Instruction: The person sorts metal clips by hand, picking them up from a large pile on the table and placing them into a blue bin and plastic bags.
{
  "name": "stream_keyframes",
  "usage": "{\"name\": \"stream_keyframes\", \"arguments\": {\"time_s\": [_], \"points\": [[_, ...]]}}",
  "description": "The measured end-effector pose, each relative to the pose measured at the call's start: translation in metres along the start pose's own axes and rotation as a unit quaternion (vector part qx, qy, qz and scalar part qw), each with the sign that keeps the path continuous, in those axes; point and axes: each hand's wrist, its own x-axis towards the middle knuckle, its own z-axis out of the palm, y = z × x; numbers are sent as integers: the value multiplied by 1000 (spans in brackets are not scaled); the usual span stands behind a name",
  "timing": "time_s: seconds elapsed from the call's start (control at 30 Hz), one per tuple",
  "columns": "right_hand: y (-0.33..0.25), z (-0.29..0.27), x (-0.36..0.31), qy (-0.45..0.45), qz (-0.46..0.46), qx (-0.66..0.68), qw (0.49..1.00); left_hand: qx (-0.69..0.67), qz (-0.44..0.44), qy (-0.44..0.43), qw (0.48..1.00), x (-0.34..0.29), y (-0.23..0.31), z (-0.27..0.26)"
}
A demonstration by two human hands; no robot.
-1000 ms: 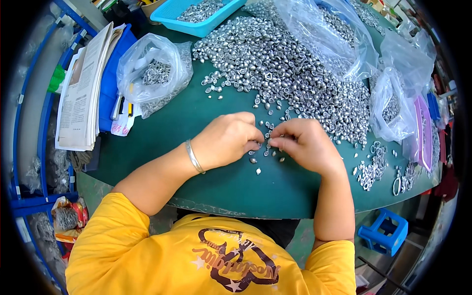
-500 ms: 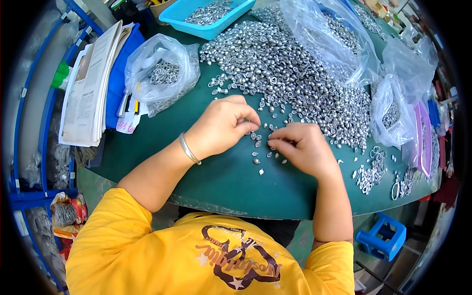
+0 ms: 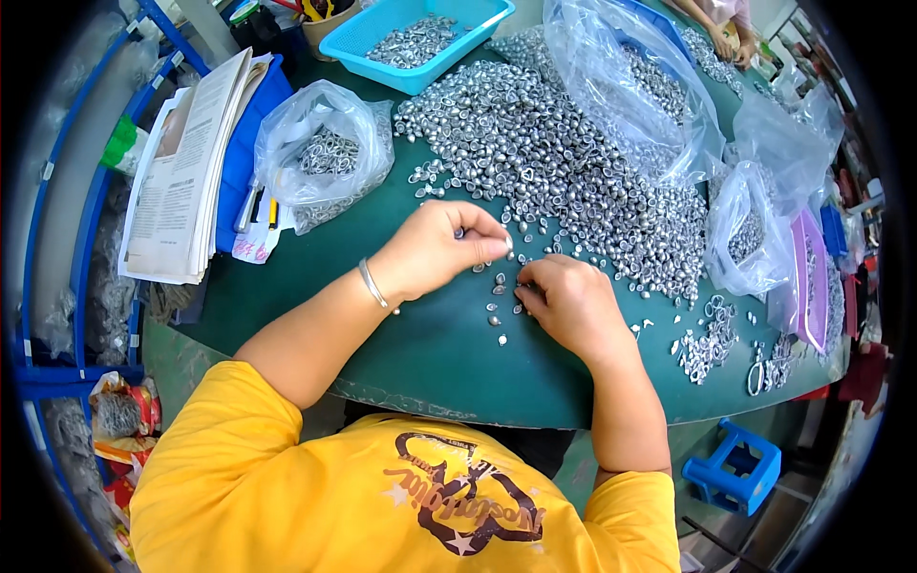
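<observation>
My left hand point(image 3: 441, 250), with a bangle point(image 3: 373, 284) at the wrist, pinches a small silver metal piece point(image 3: 508, 245) between thumb and forefinger, above the green table. Close by on the right, my right hand point(image 3: 575, 304) has its thumb and fingers drawn together low over the tabletop; what they hold, if anything, is hidden. A short, loose line of small silver pieces point(image 3: 492, 307) lies between the hands. Beyond them spreads a large heap of rounded, hollow-looking silver metal pieces point(image 3: 564, 143).
Far left stand a blue mesh basket point(image 3: 420, 72), an open plastic bag point(image 3: 325, 181) of metal parts and stacked papers point(image 3: 181, 172). Plastic bags point(image 3: 750, 234) and small ring-like parts point(image 3: 707, 339) lie right. Another person's hands point(image 3: 734, 46) show at the far right. A blue stool point(image 3: 734, 465) stands below.
The view has shifted slightly. My left fingertips now show a metal piece between them. My right hand has drawn nearer to me, fingers turned more downward. Another person's hands have come into view.
</observation>
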Motion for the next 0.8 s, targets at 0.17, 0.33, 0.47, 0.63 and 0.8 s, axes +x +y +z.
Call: {"name": "stream_keyframes", "arguments": {"time_s": [0.17,0.33,0.47,0.63,0.8], "points": [[5,-1,3,-30,66,106,992,-403,-69,-97,907,5,-5,-18],[29,-8,6,-17,125,657,743,-509,-69,-159,843,10,-12,-25],[31,-6,7,3,55,795,605,-560,-85,-239,789,11,-16,-25],[4,3,8,55,-32,215,975,-580,-98,-239,772,10,-17,-25],[-2,11,4,40,-59,28,997,-584,-111,-213,776,9,-10,-21]]}}
